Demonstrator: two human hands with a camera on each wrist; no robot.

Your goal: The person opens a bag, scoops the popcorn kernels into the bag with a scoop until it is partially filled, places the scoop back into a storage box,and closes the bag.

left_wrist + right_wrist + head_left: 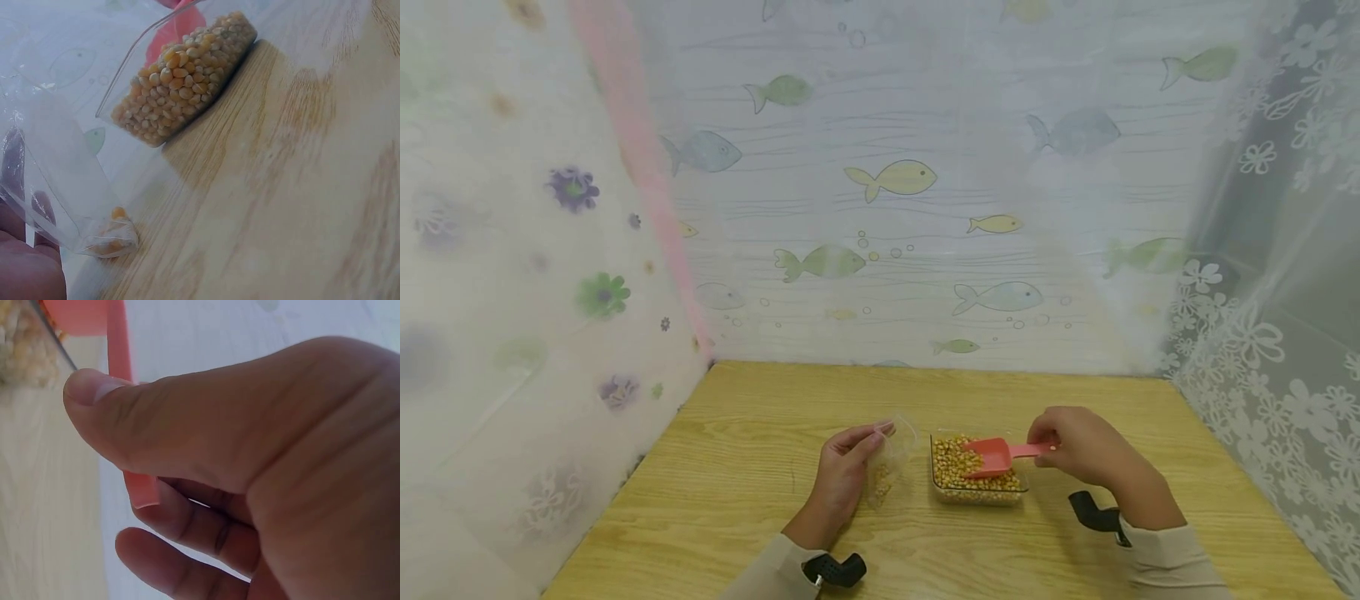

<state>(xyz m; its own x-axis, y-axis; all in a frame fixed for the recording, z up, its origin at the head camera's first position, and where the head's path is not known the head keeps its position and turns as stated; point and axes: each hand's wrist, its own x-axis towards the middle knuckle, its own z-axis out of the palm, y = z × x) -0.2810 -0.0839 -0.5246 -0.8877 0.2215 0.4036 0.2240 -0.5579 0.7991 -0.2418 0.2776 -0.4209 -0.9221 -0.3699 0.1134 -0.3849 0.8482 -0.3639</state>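
Note:
My right hand (1086, 446) pinches the handle of a pink scoop (996, 457) between thumb and fingers. The scoop's front edge rests among yellow corn kernels (951, 460) in a clear rectangular container (981, 497). To the left, my left hand (842, 471) holds a clear plastic bag (898, 442) by its upper part, its mouth spread. A few kernels lie at the bottom of the bag, as the left wrist view shows (112, 240). That bag hangs just left of the container, low over the table. In the right wrist view the thumb (125, 419) lies across the scoop's handle (122, 350).
Everything stands on a wood-grain table (760, 417). A sheet printed with fish (895, 179) hangs behind its far edge, and flowered sheets hang at the left (602, 296) and right (1255, 337). Black wrist mounts (835, 571) sit on both forearms.

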